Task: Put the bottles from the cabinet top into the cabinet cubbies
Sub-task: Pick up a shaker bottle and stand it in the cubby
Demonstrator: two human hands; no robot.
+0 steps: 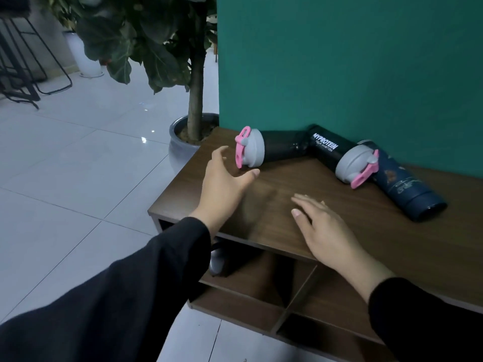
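Three bottles lie on their sides on the brown wooden cabinet top (326, 205), near the green wall (339, 61). The first black bottle (264, 150) has a grey lid with a pink loop and points to the left edge. The second black bottle (337, 155), with white "MYPROTEIN" letters, lies at an angle, and its bottom meets the bottom of the first one close to the wall. Its grey and pink lid is touching the dark blue bottle (407, 189), which lies more to the right. The left hand (224, 181) is open, with spread fingers, just beside the lid of the first bottle, and holds nothing. The right hand (324, 226) is open also, flat over the front part of the top, and empty. Under the top, a cubby (248, 270) at the left holds a dark thing with a grey part, half hidden by the black sleeve (130, 296). A potted plant (183, 131) stands on the white tile floor (78, 165) beside the cabinet.
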